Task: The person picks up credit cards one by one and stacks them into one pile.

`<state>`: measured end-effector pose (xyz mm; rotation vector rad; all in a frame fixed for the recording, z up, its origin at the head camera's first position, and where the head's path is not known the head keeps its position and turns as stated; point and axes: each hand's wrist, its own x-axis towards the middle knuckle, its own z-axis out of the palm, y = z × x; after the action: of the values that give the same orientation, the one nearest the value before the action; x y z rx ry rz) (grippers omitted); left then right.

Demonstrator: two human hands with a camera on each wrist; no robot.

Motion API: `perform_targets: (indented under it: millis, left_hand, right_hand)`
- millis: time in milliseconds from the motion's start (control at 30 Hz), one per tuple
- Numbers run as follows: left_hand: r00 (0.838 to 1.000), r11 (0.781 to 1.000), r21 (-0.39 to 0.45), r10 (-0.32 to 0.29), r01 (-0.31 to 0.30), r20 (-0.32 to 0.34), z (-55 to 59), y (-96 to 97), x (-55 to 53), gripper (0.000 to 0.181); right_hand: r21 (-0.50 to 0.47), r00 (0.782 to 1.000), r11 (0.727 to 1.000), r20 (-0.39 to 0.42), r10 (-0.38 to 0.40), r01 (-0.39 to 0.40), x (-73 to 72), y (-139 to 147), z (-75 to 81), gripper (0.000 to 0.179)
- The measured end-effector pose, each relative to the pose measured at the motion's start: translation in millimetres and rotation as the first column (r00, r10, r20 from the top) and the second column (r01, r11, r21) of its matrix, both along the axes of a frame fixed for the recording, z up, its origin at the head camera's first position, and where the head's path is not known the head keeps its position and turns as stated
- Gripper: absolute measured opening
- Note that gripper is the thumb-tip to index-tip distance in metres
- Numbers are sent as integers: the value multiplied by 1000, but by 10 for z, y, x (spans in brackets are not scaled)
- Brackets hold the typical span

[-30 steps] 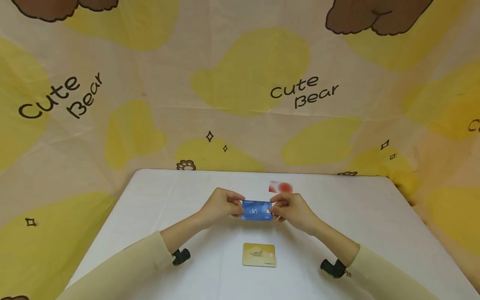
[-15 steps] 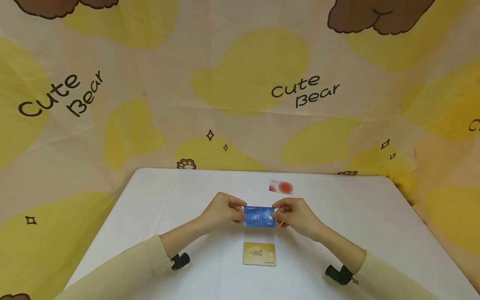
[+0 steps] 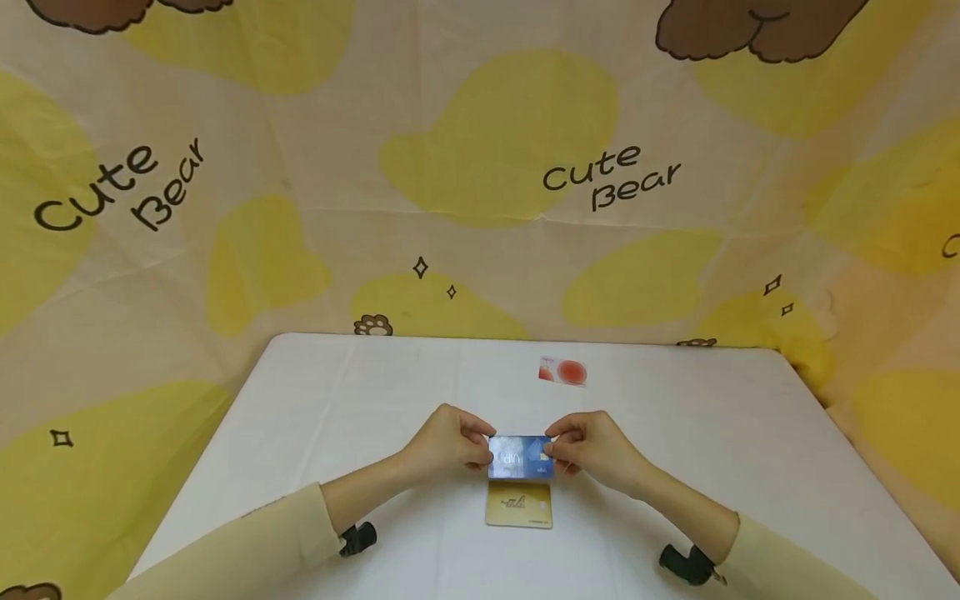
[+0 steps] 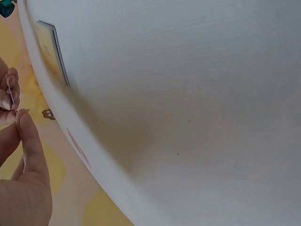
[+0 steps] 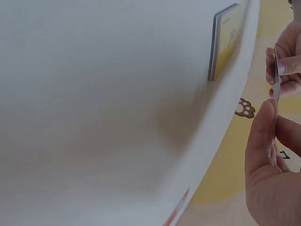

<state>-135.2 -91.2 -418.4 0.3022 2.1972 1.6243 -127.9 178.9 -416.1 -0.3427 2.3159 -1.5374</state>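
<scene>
Both hands hold up a blue VIP card by its two short ends, above the table. My left hand pinches its left end between thumb and fingers. At the opposite end, my right hand pinches it in the same way. In the left wrist view the card shows almost edge-on between the hands. Just nearer than it, a gold card lies on the table, its far edge overlapped by the blue card in the head view. From the right wrist view, this gold card tops a neat stack of several cards.
A white and red card lies flat farther back on the white table. Behind the table hangs a yellow and beige cloth with bear prints. Dark wrist cameras sit below the sleeves.
Both hands have drawn the blue card nearer to the person, from short of the red card to the gold card's far edge. Its face now catches a glare. The cards on the table stay put.
</scene>
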Motion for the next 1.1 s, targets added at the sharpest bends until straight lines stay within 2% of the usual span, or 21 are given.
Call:
perform_targets:
  millis: [167,300,433,667,1100]
  left_hand:
    - [1000,1000,11,-6,5,23,-29,17,25,29]
    - [1000,1000,3,-22,22,14,-29,22,47,28]
    - [999,999,-12,-50,50,1,-37,21,75,29]
    - [995,994,-47,-96,97,17,-61,35,121,29]
    - [989,988,-54,-142,145,45,-134,16,192,28]
  right_hand:
    - [3,1000,1000,14,8,-8,41,9,-31,26]
    - [4,1000,1000,27,12,-12,65,20,-62,24]
    - [11,999,1000,52,14,-14,99,30,-100,21]
    - [16,996,1000,89,22,-24,177,16,-147,21]
    - [18,992,997,106,74,-76,243,-30,-229,15]
